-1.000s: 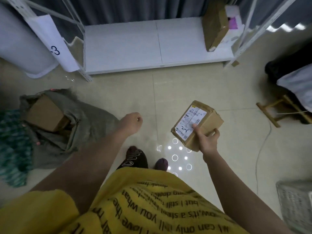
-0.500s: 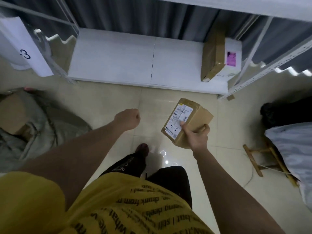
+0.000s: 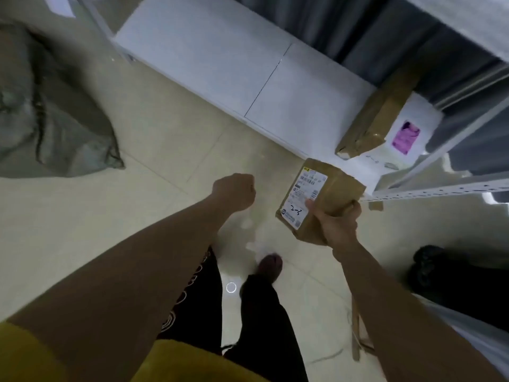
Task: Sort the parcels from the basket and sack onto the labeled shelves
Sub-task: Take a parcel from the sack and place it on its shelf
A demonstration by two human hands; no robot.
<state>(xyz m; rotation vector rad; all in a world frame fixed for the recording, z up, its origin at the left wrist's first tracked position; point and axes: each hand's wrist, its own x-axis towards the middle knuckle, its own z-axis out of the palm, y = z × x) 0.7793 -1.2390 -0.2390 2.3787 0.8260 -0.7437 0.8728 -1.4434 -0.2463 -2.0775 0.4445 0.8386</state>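
Observation:
My right hand [image 3: 334, 226] grips a small brown cardboard parcel [image 3: 327, 188] with a white shipping label marked "2-3" facing up. It hovers over the floor just in front of the white bottom shelf [image 3: 220, 62]. My left hand [image 3: 235, 190] is curled into a fist, holding nothing, left of the parcel. On the shelf's right end stand a tall brown parcel [image 3: 377, 119] and a white parcel with a purple label [image 3: 407, 130]. The grey sack [image 3: 46, 111] lies on the floor at the left.
A perforated white shelf post [image 3: 440, 186] runs right of the held parcel, with an upper shelf board [image 3: 468, 20] above. A dark object [image 3: 454, 274] and a wooden piece [image 3: 356, 326] lie on the floor at the right. Beige tiles stretch between sack and shelf.
I have stepped closer to the shelf and turned right. The sack slid to the left edge, the shelf's right end came nearer, and the held parcel now sits close to the shelf corner.

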